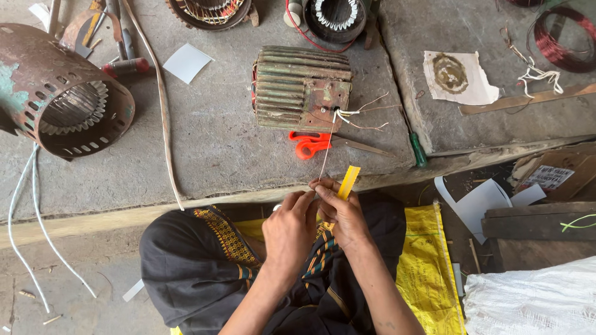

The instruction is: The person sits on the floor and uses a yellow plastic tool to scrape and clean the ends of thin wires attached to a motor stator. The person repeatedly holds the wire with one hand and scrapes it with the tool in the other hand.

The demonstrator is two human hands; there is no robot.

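Rusty steel marks the upper left of the frame: a perforated motor housing [59, 93] lies on its side on the grey stone slab [211, 142], and the toothed stator core inside it shows through the open end, with no windings that can be made out. Two pale cables [25, 217] trail from it toward the lower left.

At lower centre the left hand [288, 232] is closed in a pinch, its fingertips meeting those of the right hand [344, 217] just above the lap. The right hand is pinched shut too, and together they hold a thin pale wire [325, 155] and a yellow strip of sleeve or paper [347, 181] that sticks up between the fingers.

The wire runs up to the ribbed green motor body [301, 87] at upper centre, where several loose leads fan out of its terminal side. Orange-handled scissors [310, 144] lie just below that body, and a green-handled screwdriver [416, 149] lies to their right.

Judging from the taut line, a hard pull could snap the fine lead or tear it from the winding, and the yellow strip could slip off the wire if the pinch loosens.

At upper right a coil of red-brown copper wire [562, 37] rests on a second slab, apart from the work.
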